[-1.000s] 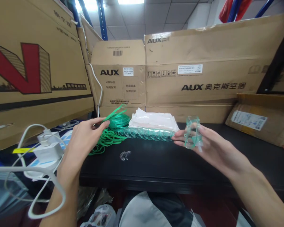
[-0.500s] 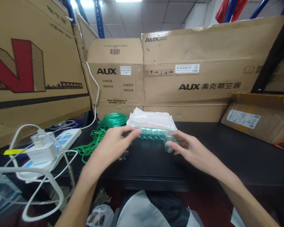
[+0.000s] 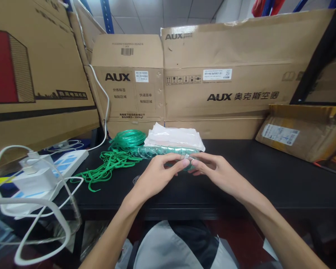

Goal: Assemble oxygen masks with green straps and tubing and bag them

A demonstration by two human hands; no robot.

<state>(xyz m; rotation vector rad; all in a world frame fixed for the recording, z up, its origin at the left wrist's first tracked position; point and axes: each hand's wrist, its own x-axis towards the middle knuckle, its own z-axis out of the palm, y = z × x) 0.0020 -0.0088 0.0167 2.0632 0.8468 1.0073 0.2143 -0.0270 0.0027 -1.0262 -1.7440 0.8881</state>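
My left hand [image 3: 161, 171] and my right hand [image 3: 214, 164] meet at the front middle of the black table, both closed, fingertips nearly touching. In my right fingers is a clear green plastic mask [image 3: 189, 167], mostly covered by the hands. A small silvery strip [image 3: 186, 156] shows at my left fingertips, against the mask. Just behind lies a row of nested clear green masks [image 3: 156, 150], in front of a white plastic packet [image 3: 173, 136]. Left of them are coiled green tubing [image 3: 128, 139] and a tangle of green elastic straps [image 3: 109, 164]. Thin silvery wires [image 3: 136, 180] lie beside my left wrist.
A white power strip [image 3: 70, 160] with plugged-in adapters and looping cables [image 3: 44, 203] occupies the left side. Large cardboard boxes [image 3: 190, 108] wall the back and left. A smaller taped carton [image 3: 280, 138] sits at the right. The table's front edge [image 3: 212, 213] runs below my wrists.
My left hand has moved right to meet my right hand at the mask. A silvery strip now shows between the fingertips. The view has shifted slightly to the right.
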